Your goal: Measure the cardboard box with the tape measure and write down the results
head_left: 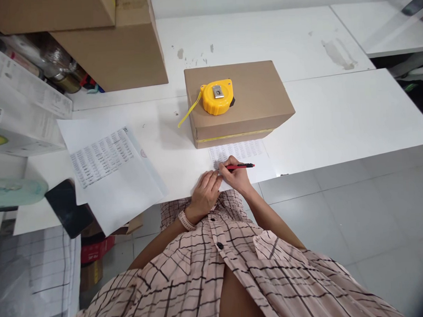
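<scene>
My right hand (237, 176) grips a red pen (240, 166), its tip resting on a small printed sheet (241, 152) at the table's near edge. Beside it, my left hand (205, 192) lies flat on the table, fingers stretched out and touching the sheet's left edge; a watch sits on that wrist. Just behind the sheet stands a closed cardboard box (254, 100) with a yellow tape measure (217, 97) on its lid, a yellow strap trailing off the box's left side.
Larger printed papers (106, 167) overhang the white table (336, 115) at the left, next to a black phone-like object (68, 207) and a pale green bottle (13, 191). Big cardboard boxes (122, 45) stand at the back left. White cartons (20, 106) sit far left.
</scene>
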{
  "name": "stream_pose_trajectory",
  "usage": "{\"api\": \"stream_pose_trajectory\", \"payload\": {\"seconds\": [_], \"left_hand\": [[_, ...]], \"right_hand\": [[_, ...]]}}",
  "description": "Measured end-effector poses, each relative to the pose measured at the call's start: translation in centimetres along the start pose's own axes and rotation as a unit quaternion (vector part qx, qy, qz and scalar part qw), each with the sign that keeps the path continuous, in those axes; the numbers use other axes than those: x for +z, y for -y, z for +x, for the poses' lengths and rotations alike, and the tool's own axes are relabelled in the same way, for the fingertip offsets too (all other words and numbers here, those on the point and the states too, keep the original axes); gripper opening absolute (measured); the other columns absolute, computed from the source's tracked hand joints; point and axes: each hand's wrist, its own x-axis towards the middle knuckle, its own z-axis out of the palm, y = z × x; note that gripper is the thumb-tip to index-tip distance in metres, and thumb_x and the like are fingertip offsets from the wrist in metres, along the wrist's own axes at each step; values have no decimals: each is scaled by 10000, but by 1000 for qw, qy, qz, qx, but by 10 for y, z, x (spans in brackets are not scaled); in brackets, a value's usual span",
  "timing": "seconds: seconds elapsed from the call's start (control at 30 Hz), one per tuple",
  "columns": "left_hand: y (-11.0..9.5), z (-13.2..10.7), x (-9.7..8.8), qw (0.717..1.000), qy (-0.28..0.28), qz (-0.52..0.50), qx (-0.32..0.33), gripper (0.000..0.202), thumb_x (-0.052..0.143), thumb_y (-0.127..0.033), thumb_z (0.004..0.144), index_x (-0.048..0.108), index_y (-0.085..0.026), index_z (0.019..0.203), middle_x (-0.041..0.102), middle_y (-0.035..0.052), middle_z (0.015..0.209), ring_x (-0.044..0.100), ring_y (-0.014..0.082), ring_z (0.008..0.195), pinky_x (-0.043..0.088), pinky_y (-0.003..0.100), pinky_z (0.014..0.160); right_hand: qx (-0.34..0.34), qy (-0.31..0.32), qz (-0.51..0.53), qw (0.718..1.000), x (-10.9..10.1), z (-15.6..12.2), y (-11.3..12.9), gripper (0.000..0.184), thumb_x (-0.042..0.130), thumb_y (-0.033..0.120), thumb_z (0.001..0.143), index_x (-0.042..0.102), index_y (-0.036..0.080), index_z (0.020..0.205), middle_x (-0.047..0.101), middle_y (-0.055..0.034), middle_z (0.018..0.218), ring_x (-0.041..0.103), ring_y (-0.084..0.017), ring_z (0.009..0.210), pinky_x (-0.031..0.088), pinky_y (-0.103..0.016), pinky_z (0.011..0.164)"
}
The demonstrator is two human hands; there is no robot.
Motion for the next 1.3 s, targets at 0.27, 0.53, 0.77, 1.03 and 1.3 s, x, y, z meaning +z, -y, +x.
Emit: {"api": "stream_pose_trajectory", "payload": {"seconds": [0.27, 0.53, 0.77, 1.03, 1.3], "left_hand": [[0, 0, -1, 1000, 14, 2, -6, 424, 484, -300, 1028, 600, -88, 1376, 629, 195, 1423, 570, 314, 1353, 434, 511, 1190], [-1, 2, -3, 1000, 0, 3, -2, 416, 499, -260, 1013, 604, -59, 1362, 633, 203, 1411, 566, 313, 1349, 424, 489, 1200], [0, 0, -2, 1000, 22, -7, -6, 440, 482, -278, 1021, 582, -74, 1397, 612, 202, 1442, 549, 315, 1371, 425, 514, 1199], [0, 1, -3, 1000, -14, 6, 9, 419, 528, -249, 1002, 598, -36, 1356, 630, 213, 1410, 571, 323, 1338, 435, 487, 1192], [0, 2, -3, 1000, -19, -1, 7, 411, 510, -246, 1008, 602, -47, 1356, 637, 211, 1401, 577, 321, 1332, 446, 491, 1183]], "right_hand": [[10, -14, 1, 1000, 0, 0, 0, 325, 655, 404, 879, 454, 241, 684, 461, 51, 609, 429, -124, 596, 382, -287, 592], [5, -10, -7, 1000, 0, 1, -1, 314, 638, 420, 898, 465, 244, 703, 452, 55, 594, 413, -120, 572, 364, -287, 573], [11, -10, 1, 1000, 0, 1, 5, 300, 653, 373, 865, 454, 243, 682, 457, 52, 604, 429, -123, 591, 377, -291, 589], [25, -33, 15, 999, 1, 0, 6, 341, 663, 385, 871, 423, 246, 673, 441, 54, 603, 428, -123, 594, 383, -291, 589], [15, -24, -6, 1000, 0, 0, 3, 341, 651, 416, 890, 430, 246, 693, 424, 62, 589, 411, -117, 577, 365, -293, 576]]}}
